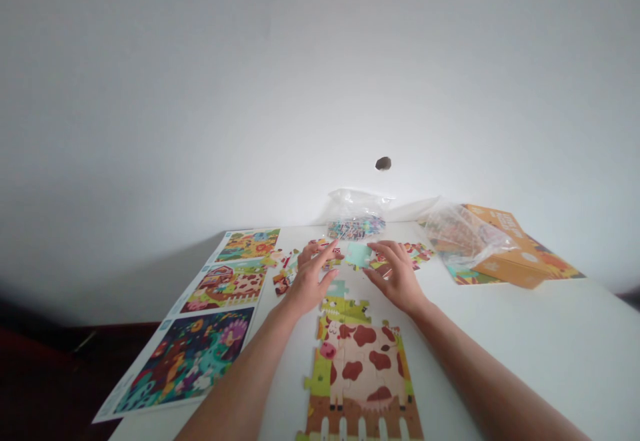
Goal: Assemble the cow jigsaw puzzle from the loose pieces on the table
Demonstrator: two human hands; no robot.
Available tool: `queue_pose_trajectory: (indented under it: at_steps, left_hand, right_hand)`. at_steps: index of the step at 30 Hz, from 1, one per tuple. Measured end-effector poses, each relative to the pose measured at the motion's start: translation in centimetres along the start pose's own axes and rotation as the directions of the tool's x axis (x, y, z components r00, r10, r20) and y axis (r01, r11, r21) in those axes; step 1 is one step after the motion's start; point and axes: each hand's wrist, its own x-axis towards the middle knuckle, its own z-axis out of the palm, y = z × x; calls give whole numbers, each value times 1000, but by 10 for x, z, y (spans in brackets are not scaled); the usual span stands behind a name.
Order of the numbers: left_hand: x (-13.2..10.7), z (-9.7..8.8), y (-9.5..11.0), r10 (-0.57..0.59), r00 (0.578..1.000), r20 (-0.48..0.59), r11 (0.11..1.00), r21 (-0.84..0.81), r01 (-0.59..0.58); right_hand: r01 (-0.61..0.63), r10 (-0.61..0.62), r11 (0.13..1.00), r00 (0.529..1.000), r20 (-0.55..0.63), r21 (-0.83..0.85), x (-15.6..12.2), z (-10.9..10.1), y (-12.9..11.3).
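White counter (555, 327): spread-fingered left hand (309, 281) and right hand (400, 279) flank flat mint-green jigsaw section (358, 255), likely light, stiff cardboard; pinch edges.

From above the table (545, 341), the head camera looks forward and down past the left hand (306, 282) and right hand (403, 282), facing the wall (320, 87).

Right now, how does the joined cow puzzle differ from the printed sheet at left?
Outline: the cow puzzle has tabs sticking out on its left; the printed sheet has straight edges.
Content: the cow puzzle shows one large cow; the printed sheet carries three separate pictures.
Make: the cow puzzle is interlocked pieces, the printed sheet isn't.
Shared: both show a brown-patched cow.
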Motion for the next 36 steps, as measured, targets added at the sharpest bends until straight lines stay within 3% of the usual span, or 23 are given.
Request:
queue_pose_trajectory:
  at_steps: [5,10,14,36]
  left_hand:
    - [-4,-1,-3,-76,977,200,997,3,77]
    - [-3,-4,1,-64,950,306,998,14,62]
    - [-1,-7,5,-24,944,328,999,32,14]
    - [-2,-7,-1,-70,934,350,996,68,49]
  right_hand:
    - [-24,23,1000,995,-96,-10,2,-2,0]
    - [-22,22,1000,995,-98,-3,2,-3,-1]
    - [-30,30,1000,997,-76,7,1,-3,-1]
    - [-13,13,1000,999,-32,1,-1,-2,1]
